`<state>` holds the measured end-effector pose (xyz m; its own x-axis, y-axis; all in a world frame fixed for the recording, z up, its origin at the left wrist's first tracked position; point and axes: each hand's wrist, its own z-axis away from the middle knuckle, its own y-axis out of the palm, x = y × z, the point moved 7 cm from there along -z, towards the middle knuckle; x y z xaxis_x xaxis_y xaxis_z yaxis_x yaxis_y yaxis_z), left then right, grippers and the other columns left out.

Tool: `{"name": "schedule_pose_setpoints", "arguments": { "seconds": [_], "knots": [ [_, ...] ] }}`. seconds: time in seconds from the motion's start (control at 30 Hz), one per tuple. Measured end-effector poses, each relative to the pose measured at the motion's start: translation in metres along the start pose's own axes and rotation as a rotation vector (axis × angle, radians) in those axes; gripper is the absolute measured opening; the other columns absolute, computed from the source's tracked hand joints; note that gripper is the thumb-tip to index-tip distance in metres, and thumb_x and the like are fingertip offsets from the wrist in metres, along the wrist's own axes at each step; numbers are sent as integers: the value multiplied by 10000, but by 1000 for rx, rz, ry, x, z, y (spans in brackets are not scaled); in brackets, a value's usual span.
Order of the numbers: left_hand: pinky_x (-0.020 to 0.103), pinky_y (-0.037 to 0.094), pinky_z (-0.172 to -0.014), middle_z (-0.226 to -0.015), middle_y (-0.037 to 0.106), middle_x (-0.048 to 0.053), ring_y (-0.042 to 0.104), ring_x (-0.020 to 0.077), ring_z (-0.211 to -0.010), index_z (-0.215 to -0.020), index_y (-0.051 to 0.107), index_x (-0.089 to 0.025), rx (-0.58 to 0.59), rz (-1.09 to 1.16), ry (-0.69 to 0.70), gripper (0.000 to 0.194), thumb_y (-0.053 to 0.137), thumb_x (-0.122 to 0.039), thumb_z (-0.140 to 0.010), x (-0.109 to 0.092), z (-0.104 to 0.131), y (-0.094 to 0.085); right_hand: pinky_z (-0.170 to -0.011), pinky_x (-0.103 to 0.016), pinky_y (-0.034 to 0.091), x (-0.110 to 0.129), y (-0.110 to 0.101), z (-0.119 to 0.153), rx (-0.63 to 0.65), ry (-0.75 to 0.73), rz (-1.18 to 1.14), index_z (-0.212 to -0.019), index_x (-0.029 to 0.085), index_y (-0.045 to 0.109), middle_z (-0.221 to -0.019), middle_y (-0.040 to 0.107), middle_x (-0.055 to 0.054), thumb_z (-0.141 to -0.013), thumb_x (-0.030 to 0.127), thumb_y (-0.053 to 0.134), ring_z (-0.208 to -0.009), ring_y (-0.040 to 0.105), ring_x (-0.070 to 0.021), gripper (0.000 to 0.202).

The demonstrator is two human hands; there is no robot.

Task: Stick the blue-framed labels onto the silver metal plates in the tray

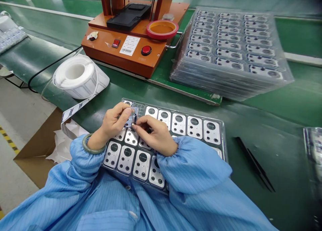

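Observation:
Over a clear plastic tray (222, 130) of silver metal plates with round holes, my left hand (113, 122) pinches one small metal plate (129, 121) between thumb and fingers. The held plate looks bluish and is tilted up. The fingertips of my right hand (157, 133) close on its lower right edge; whether they also grip a film there is too small to tell. One tray pocket (139, 110) just behind the held plate has no plate in it. My hands and sleeves hide part of the tray.
A roll of labels (75, 77) stands at left, its strip hanging toward a cardboard box (37, 153). Behind is an orange press (120, 53) with a tape roll (162, 29) on it. Stacked plate trays (231, 56) stand back right. Black tweezers (255, 164) lie at right.

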<state>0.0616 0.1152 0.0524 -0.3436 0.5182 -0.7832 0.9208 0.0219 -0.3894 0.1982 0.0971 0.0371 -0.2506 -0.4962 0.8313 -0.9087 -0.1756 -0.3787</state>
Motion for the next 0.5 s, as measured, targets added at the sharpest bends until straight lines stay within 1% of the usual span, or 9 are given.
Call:
{"name": "schedule_pose_setpoints", "arguments": {
  "seconds": [0.07,0.23,0.5],
  "knots": [
    [190,428,-591,-755,650,-6,558,76,-623,-858,616,-168,-7,-29,-5,192,467,-269,-927,0,0,0,-507,-193,407,2,0,0,12,-7,21,-816,183,567,-669,561,30,-846,208,600,-539,490,-70,50],
    [194,422,-578,-692,620,-18,539,79,-598,-834,621,-175,-19,-74,-33,215,463,-286,-928,1,0,-1,-525,-192,419,7,-1,1,14,-51,59,-839,175,569,-719,593,13,-873,214,562,-554,506,-68,52],
    [198,417,-580,-698,598,-15,524,83,-606,-836,614,-181,-23,-126,-37,211,454,-279,-931,1,-1,-2,-586,-233,437,21,-5,3,-100,-220,295,-819,166,579,-752,656,-30,-915,186,491,-645,585,-112,131]
  ]
}}
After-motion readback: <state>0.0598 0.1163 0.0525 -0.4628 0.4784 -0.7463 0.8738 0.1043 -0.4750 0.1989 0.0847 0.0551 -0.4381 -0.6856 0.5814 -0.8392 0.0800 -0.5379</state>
